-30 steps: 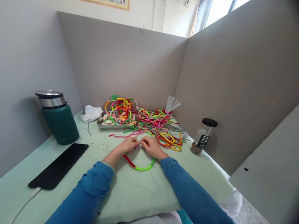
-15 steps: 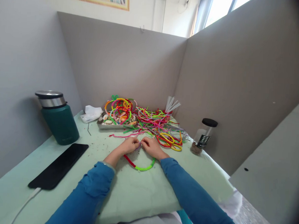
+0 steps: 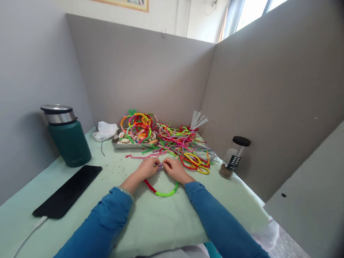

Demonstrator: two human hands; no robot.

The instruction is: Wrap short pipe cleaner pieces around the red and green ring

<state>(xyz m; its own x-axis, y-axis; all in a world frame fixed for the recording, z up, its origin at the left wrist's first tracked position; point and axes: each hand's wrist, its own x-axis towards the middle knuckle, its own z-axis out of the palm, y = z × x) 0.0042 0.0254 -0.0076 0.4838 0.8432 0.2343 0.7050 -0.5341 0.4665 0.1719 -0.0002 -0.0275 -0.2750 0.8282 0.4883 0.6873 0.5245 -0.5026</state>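
A loop of fuzzy pipe cleaner (image 3: 162, 191), part red and part bright green, lies on the pale green table cover (image 3: 156, 227) in front of me. My left hand (image 3: 148, 167) and my right hand (image 3: 174, 169) meet at the loop's far end, fingertips pinched together on a short pale purple piece there. Both sleeves are blue. The joint itself is mostly hidden by my fingers.
A heap of coloured pipe cleaners (image 3: 177, 140) and a metal tray (image 3: 128, 144) of shells and loops lie beyond my hands. A green flask (image 3: 66, 135) and a black phone (image 3: 68, 191) are at left, a small jar (image 3: 233, 156) at right. Grey partitions enclose the table.
Both hands have edged slightly away from me and closer together at the loop's end. Nothing else has moved.
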